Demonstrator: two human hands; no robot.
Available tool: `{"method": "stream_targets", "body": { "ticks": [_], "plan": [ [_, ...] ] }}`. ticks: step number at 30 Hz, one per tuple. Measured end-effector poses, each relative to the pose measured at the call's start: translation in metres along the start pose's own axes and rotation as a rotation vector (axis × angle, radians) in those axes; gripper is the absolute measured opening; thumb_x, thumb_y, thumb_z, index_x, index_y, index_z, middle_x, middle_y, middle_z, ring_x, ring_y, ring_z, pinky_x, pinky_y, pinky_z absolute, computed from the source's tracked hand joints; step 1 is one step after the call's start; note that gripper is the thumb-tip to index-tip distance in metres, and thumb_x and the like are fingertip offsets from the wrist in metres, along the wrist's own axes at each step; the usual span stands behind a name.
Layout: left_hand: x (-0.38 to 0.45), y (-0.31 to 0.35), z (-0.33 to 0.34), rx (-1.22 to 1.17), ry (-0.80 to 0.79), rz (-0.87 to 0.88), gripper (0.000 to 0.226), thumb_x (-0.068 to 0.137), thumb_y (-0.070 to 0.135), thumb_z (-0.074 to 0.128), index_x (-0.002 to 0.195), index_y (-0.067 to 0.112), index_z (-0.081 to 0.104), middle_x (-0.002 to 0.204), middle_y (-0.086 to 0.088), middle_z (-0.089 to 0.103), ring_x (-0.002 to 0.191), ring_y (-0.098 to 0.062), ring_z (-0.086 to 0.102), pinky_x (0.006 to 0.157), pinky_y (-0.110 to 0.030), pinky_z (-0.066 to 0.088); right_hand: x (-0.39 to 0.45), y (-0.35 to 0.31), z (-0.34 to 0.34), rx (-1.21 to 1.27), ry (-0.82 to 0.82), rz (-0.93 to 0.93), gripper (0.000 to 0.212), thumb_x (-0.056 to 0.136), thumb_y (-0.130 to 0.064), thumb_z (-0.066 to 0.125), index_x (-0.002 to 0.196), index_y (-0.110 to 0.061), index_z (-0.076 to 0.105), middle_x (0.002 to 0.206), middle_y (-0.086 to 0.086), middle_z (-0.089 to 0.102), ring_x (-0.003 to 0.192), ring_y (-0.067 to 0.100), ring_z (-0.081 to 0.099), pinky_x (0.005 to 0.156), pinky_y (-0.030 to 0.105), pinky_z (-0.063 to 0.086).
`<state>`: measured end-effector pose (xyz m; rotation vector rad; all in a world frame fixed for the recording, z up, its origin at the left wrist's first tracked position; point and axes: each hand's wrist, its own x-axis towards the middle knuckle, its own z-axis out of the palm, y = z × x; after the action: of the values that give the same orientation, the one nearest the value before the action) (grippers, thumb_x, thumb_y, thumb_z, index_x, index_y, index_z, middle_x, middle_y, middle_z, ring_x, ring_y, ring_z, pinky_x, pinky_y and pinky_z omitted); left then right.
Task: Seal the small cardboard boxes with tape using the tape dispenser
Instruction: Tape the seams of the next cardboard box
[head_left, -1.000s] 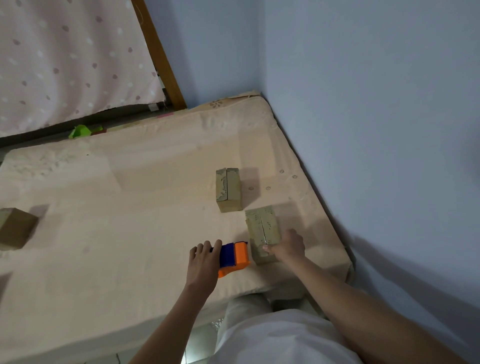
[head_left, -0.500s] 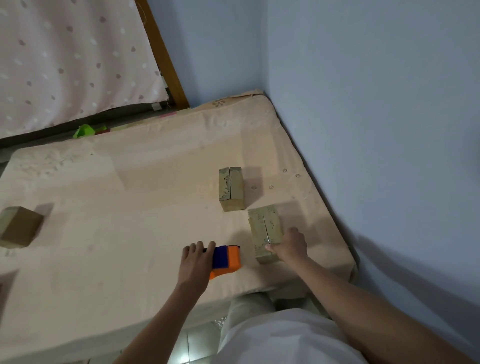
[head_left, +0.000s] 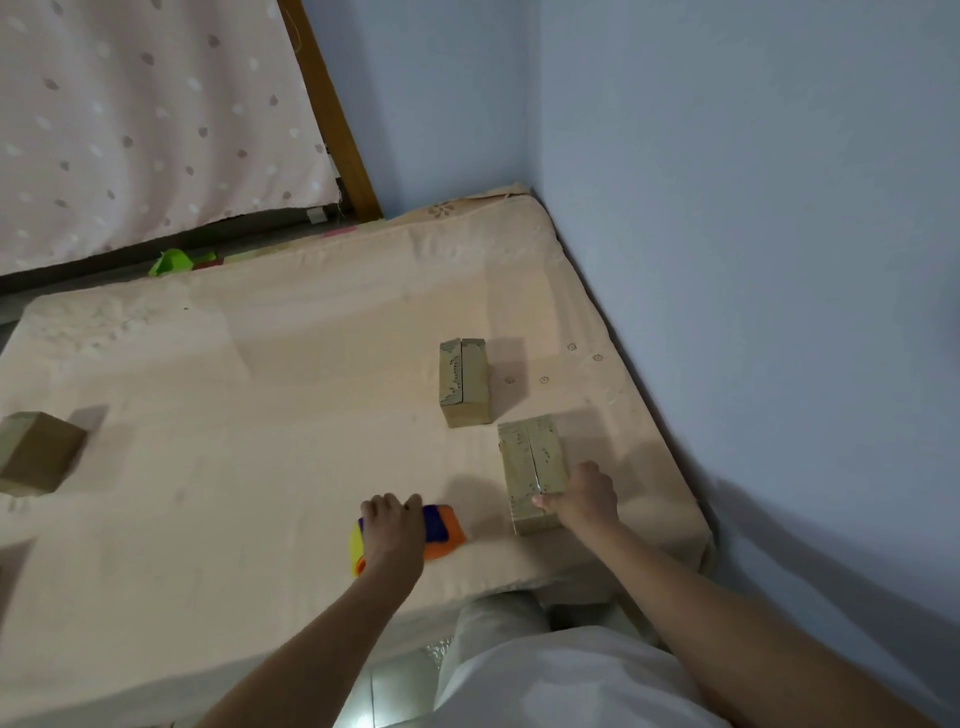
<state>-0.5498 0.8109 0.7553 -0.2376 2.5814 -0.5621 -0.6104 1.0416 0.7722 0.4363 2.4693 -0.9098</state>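
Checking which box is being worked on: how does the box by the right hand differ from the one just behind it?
The near box is touched by the right hand; the far box stands free. The near box shows a wider top, the far box a narrower one. The near box sits closer to the mattress edge. Both are small, brown, with a centre seam.

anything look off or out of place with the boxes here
One small box sits far off at the mattress's left edge, turned at an angle, apart from the two near the right hand. No damage or spills visible.
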Motion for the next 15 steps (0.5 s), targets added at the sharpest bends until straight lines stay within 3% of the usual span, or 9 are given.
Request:
{"method": "stream_targets", "body": {
  "ticks": [5,10,15],
  "plan": [
    [0.010,-0.004,0.006,-0.409,-0.126,-0.195,0.032,0.095,0.016,0.049,0.127,0.014,0.049,0.127,-0.010,0.041,0.113,-0.029,0.050,0.095,-0.035,0.043,0.000,-0.001,-0.001,0.001,-0.014,0.003,0.072,0.074,-0.036,0.087,0.123,-0.001,0.047,0.125,0.013,0.061,0.115,0.029,0.060,0.080,0.030,0.048],
    [0.022,0.005,0.008,-0.754,-0.183,-0.257,0.027,0.094,0.004,0.046,0.117,0.003,0.059,0.117,-0.016,0.061,0.106,-0.032,0.063,0.085,-0.034,0.049,0.001,0.002,0.000,0.020,-0.015,0.014,0.071,0.075,-0.036,0.087,0.122,-0.001,0.047,0.125,0.014,0.061,0.115,0.030,0.060,0.077,0.029,0.045],
    [0.020,0.013,0.017,-0.923,-0.161,-0.353,0.023,0.091,0.001,0.045,0.110,0.001,0.057,0.113,-0.019,0.063,0.104,-0.036,0.061,0.081,-0.038,0.050,0.001,0.004,0.003,0.031,-0.017,0.021,0.071,0.075,-0.036,0.086,0.122,-0.001,0.047,0.125,0.014,0.061,0.115,0.031,0.061,0.074,0.027,0.043]
  ]
}}
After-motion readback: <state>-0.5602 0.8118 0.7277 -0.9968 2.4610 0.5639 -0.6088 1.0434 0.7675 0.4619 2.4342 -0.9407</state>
